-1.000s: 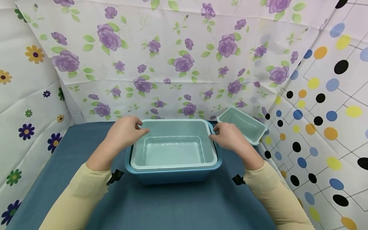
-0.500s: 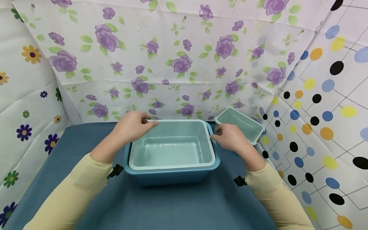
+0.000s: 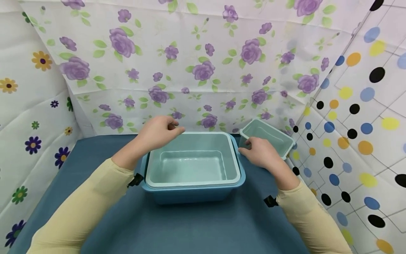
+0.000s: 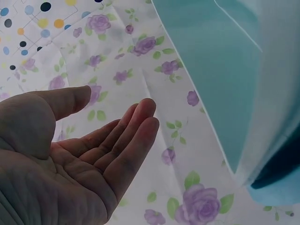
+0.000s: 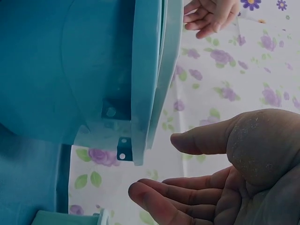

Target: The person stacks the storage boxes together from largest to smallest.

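A pale green plastic bin (image 3: 203,141) sits nested inside a larger blue bin (image 3: 193,195) on the table, its rim standing slightly above the blue one. Over the far left corner of the pair hovers my left hand (image 3: 158,133), thumb and fingers loosely bent with nothing between them. In the left wrist view the same hand (image 4: 89,159) is apart from the green rim (image 4: 225,154). My right hand (image 3: 260,152) is just off the right side of the bins, also holding nothing; its fingers (image 5: 206,180) are spread from the thumb beside the blue bin (image 5: 56,70).
A smaller pale green bin (image 3: 269,135) stands tilted in view at the back right, partly behind my right hand. Blue cloth covers the table (image 3: 196,229). Flowered sheets (image 3: 177,53) hang behind and at left; a dotted sheet (image 3: 358,141) hangs at right.
My left hand has risen off the bins' left rim and shifted right over the back corner. My right hand has drawn slightly right, away from the rim. The bins stay in place.
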### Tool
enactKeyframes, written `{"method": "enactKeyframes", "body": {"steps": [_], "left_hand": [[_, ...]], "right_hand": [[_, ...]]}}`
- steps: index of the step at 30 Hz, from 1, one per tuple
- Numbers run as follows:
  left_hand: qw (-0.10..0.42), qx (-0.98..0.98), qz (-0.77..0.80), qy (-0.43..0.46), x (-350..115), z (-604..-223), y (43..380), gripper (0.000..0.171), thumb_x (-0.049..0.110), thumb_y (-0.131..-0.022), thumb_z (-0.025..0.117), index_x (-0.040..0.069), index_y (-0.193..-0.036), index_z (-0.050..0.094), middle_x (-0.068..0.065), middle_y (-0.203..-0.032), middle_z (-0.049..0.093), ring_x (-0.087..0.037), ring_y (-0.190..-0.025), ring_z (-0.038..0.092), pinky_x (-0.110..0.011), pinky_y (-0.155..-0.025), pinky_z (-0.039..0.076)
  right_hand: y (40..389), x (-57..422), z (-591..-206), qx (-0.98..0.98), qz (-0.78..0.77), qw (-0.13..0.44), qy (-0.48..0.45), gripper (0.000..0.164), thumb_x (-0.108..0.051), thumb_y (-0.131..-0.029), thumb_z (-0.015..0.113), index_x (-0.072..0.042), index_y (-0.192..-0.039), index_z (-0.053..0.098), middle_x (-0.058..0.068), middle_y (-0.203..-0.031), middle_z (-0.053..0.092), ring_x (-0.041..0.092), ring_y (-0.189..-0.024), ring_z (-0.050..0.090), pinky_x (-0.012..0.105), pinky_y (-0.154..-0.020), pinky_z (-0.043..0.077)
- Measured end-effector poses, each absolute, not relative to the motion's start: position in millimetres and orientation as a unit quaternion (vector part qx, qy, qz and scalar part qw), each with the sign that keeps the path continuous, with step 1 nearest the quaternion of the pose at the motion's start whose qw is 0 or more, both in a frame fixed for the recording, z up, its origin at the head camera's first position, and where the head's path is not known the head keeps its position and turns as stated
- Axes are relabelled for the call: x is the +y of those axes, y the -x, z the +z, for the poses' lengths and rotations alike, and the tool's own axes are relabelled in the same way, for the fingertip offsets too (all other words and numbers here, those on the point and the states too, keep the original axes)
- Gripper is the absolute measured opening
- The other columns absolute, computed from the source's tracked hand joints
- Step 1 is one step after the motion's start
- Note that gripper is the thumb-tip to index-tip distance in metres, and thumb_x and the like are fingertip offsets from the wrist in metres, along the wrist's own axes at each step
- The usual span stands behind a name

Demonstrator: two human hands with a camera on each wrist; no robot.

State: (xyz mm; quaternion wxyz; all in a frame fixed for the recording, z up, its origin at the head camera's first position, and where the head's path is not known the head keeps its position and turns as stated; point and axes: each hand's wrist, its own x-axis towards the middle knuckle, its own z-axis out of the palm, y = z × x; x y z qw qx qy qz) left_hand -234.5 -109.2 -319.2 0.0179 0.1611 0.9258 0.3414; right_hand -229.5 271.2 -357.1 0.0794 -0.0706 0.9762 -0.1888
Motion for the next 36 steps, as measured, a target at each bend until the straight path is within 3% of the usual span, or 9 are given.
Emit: {"method": "enactKeyframes", "body": {"steps": [7, 24, 29, 36], "left_hand": [[0.030, 0.920, 0.356, -0.159, -95, -314, 244, 0.057, 0.046, -0.112, 0.068, 0.006, -0.152, 0.067, -0.013, -0.143, 0.071, -0.032, -0.126, 0.069, -0.055, -0.105, 0.057], [0.041, 0.908, 0.382, -0.168, -63, -321, 272, 0.058, 0.047, -0.111, 0.068, 0.004, -0.150, 0.069, -0.014, -0.144, 0.070, -0.033, -0.131, 0.066, -0.053, -0.108, 0.055], [0.051, 0.905, 0.390, -0.165, -56, -324, 280, 0.059, 0.047, -0.112, 0.068, 0.004, -0.151, 0.068, -0.015, -0.146, 0.069, -0.033, -0.132, 0.066, -0.053, -0.109, 0.055], [0.058, 0.898, 0.404, -0.166, -47, -329, 289, 0.058, 0.045, -0.112, 0.068, 0.003, -0.153, 0.066, -0.016, -0.149, 0.067, -0.033, -0.137, 0.064, -0.052, -0.111, 0.054]], "right_hand": [[229, 283, -358, 0.978, -0.185, 0.075, 0.067, 0.061, -0.043, -0.113, 0.063, 0.005, -0.151, 0.061, 0.028, -0.139, 0.070, 0.044, -0.121, 0.070, 0.059, -0.099, 0.057], [225, 310, -362, 0.982, -0.177, 0.061, 0.033, 0.065, -0.048, -0.113, 0.063, 0.006, -0.150, 0.061, 0.028, -0.139, 0.070, 0.046, -0.124, 0.069, 0.063, -0.101, 0.056], [226, 319, -366, 0.981, -0.183, 0.058, 0.025, 0.066, -0.048, -0.112, 0.065, 0.007, -0.147, 0.061, 0.028, -0.134, 0.072, 0.043, -0.115, 0.071, 0.060, -0.095, 0.058], [227, 332, -369, 0.981, -0.185, 0.063, 0.008, 0.074, -0.049, -0.113, 0.063, 0.011, -0.154, 0.053, 0.032, -0.138, 0.069, 0.047, -0.118, 0.070, 0.062, -0.096, 0.058]]}}
